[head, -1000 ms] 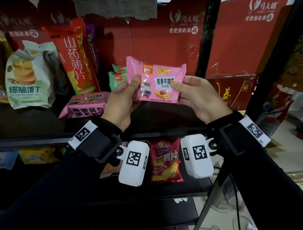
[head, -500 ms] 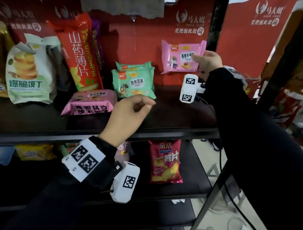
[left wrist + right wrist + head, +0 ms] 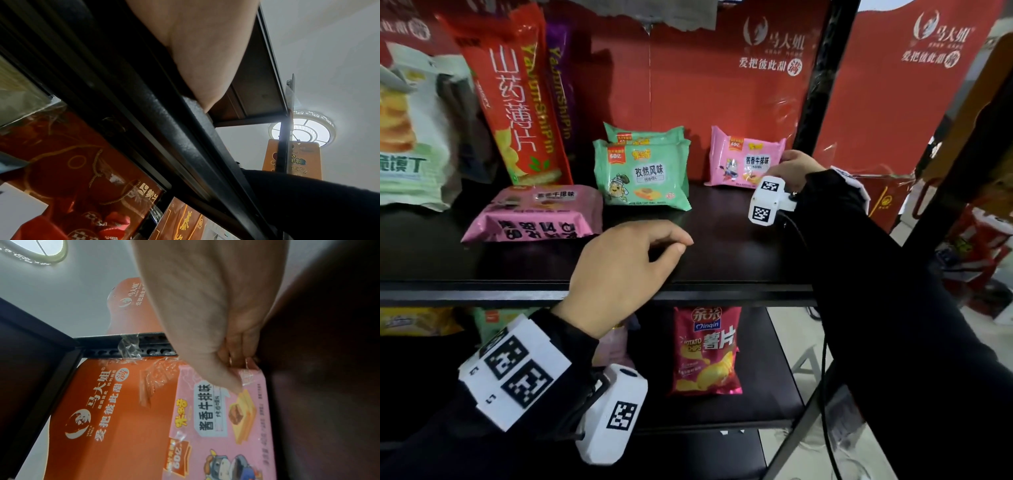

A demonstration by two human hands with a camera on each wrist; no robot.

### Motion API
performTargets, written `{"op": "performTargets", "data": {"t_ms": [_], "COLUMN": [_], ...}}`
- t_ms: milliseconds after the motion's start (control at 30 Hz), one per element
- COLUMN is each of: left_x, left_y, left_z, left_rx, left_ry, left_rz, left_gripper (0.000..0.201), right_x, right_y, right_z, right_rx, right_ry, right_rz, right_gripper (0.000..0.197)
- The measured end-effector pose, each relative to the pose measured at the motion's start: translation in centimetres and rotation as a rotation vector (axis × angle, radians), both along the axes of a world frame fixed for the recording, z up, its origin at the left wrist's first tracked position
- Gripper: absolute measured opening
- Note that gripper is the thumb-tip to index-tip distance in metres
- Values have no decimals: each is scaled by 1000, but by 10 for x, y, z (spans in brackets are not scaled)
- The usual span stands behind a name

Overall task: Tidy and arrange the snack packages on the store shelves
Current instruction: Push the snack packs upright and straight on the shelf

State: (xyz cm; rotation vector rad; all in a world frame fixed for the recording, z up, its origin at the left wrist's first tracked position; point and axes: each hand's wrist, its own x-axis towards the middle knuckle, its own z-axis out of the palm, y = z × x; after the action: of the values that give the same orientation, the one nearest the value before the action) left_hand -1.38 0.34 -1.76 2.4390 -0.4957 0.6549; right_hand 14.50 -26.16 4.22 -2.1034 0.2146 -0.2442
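My right hand [image 3: 792, 168] pinches the right edge of a pink snack pack [image 3: 743, 158], which stands upright on the dark shelf [image 3: 722, 240] against the red back panel. The right wrist view shows thumb and fingers [image 3: 232, 363] clamped on that pink pack [image 3: 226, 426]. My left hand [image 3: 633, 263] hovers over the shelf's front edge, fingers loosely curled, holding nothing. Two green snack packs [image 3: 642, 174] stand upright left of the pink one. Another pink pack [image 3: 534, 214] lies flat further left.
A tall red chip bag [image 3: 517, 102] and a pale green bag [image 3: 410, 137] stand at the shelf's left. A black upright post [image 3: 815, 102] borders the shelf on the right. A red potato chip bag [image 3: 705, 349] stands on the lower shelf.
Both hands held the pink pack a second ago. The left hand let go and dropped to the shelf edge; the right hand carried the pack right and set it down upright.
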Motion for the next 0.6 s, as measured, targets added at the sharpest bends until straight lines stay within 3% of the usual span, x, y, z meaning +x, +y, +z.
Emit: {"op": "performTargets", "data": {"t_ms": [100,233,367,400,467,600], "left_x": [-1,-1,-2,-2,-3,-2], "left_y": [-1,-1,-2,-2,-2,-4], "left_z": [-1,-1,0,0,-1,-2], "left_rx": [4,17,7,6,12,8], "left_ry": [-1,-2,-7,-8,-15,-42], "left_rz": [4,27,34,35,44,74], "left_gripper": [13,12,12,12,12,14], "right_x": [-1,-2,6,6,7,9], "right_y": [0,-3,-1,0,3,0], "right_z": [0,-3,-6,-6,-6,4], "right_rx": [6,69,159,151,113,102], "right_ry": [-32,-34,-87,-94,-82,-104], "right_rz": [-32,-18,-22,-32,-54,-172], "right_gripper": [36,35,45,42,18,32]}}
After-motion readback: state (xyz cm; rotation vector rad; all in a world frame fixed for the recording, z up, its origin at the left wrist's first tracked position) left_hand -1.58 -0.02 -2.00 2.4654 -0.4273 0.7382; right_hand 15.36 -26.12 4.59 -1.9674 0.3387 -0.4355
